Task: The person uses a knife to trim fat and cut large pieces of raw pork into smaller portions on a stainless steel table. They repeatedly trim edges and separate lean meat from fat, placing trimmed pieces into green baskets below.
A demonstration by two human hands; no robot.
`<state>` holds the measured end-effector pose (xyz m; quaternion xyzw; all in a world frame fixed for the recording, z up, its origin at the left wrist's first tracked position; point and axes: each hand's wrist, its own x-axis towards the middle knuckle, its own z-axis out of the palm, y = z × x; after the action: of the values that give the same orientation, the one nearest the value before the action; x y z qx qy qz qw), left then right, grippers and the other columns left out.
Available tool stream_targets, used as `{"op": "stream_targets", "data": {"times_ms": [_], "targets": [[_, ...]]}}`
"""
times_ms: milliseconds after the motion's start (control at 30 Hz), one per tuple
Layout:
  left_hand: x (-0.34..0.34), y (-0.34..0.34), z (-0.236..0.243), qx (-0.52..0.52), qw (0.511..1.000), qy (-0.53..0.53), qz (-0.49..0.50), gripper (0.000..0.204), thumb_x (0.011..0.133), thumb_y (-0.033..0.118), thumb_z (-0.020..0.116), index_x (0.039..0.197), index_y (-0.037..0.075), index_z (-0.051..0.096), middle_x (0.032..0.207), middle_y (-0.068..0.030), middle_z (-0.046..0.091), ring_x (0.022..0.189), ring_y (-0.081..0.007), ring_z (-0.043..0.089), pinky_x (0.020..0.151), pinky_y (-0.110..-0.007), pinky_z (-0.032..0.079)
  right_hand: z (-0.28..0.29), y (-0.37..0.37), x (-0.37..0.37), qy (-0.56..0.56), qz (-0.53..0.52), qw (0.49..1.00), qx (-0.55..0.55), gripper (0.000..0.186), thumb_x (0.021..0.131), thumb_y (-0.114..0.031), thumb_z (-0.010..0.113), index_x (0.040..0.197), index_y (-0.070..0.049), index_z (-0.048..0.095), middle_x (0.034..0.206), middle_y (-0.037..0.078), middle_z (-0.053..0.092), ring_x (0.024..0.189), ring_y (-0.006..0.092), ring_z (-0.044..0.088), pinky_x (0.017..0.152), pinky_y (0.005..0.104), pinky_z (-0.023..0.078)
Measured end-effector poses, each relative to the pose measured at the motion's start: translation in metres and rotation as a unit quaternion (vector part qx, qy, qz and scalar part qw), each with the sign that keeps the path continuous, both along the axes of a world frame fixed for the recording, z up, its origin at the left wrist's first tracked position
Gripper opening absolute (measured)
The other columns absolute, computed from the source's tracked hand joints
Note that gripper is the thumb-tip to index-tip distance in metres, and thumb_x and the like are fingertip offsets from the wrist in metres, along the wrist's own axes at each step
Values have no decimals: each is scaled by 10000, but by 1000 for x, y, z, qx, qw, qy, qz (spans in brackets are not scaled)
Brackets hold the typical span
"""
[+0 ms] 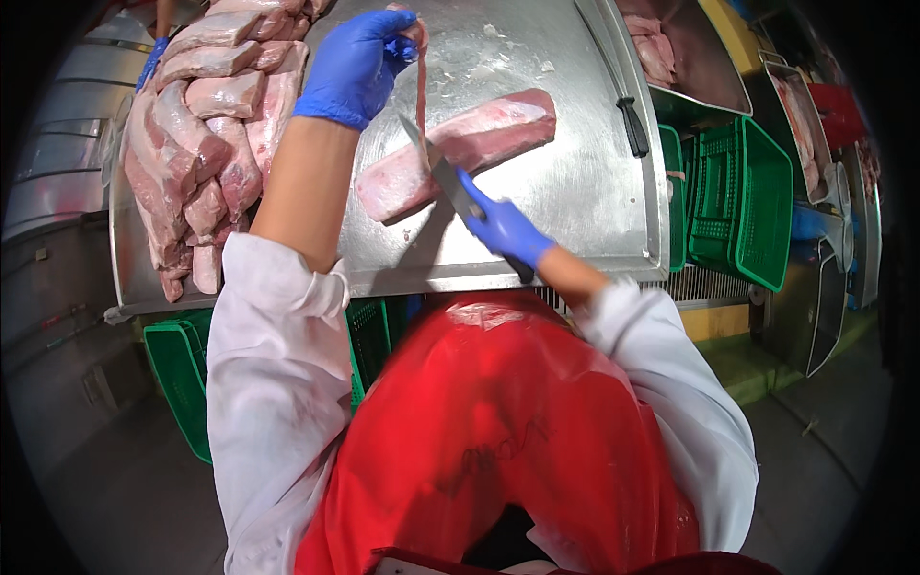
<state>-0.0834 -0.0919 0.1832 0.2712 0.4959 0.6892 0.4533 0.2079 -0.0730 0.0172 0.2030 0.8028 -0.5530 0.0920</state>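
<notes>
A long pale pink loin of meat (494, 134) lies slantwise on the steel table (585, 220). Above its far left side, my left hand (355, 67), in a blue glove, pinches the upper end of a thin strip of meat (422, 81). The strip hangs taut down to the loin. Wrapped round a knife's dark handle is my right hand (503, 225), also gloved in blue. The knife's blade (448, 180) crosses over the loin, its tip pointing away and left, close to the strip's lower end. Whether the blade touches the meat I cannot tell.
A heap of meat pieces (216, 125) covers the table's left side. A second knife (632, 125) rests by the right rim. Green crates (738, 201) and steel bins (709, 57) with meat stand to the right; another green crate (177, 374) is below left. Another person's gloved hand (150, 62) shows far left.
</notes>
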Motion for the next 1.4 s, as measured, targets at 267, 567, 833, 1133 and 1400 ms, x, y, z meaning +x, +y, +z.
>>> {"op": "stream_targets", "data": {"times_ms": [267, 567, 833, 1133, 1400], "targets": [[46, -26, 51, 46, 997, -30, 47, 97, 953, 98, 590, 882, 55, 641, 768, -65, 648, 665, -139, 598, 615, -242, 489, 6, -3, -58, 35, -40, 997, -52, 817, 930, -138, 524, 1629, -313, 140, 674, 117, 636, 491, 208, 620, 521, 366, 548], [49, -45, 80, 83, 991, -59, 90, 81, 961, 73, 567, 891, 63, 607, 737, -58, 612, 643, -153, 588, 575, -245, 473, -44, -35, -77, 153, -27, 988, -8, 810, 938, -182, 552, 1636, -264, 147, 692, 131, 655, 547, 225, 652, 563, 356, 558], [29, -56, 109, 159, 984, -19, 78, 78, 959, 40, 554, 883, 45, 568, 705, -69, 586, 629, -160, 584, 547, -249, 463, -52, -56, -95, 74, 1, 997, 7, 858, 929, -183, 557, 1634, -292, 80, 843, 213, 706, 663, 322, 703, 624, 407, 582], [18, -75, 176, 189, 976, 21, 107, 162, 975, 21, 489, 844, 13, 583, 688, -65, 588, 592, -120, 559, 516, -218, 447, -64, -100, -94, 361, -51, 922, 130, 857, 909, -136, 570, 1632, -271, 129, 704, 140, 686, 550, 265, 674, 567, 383, 582], [4, -60, 234, 211, 975, 54, 50, 130, 975, 32, 491, 880, 3, 575, 730, -67, 585, 617, -120, 544, 559, -211, 447, -24, -141, -78, 151, 28, 984, -96, 798, 940, -165, 544, 1629, -279, 158, 709, 129, 653, 524, 214, 633, 580, 365, 572]]}}
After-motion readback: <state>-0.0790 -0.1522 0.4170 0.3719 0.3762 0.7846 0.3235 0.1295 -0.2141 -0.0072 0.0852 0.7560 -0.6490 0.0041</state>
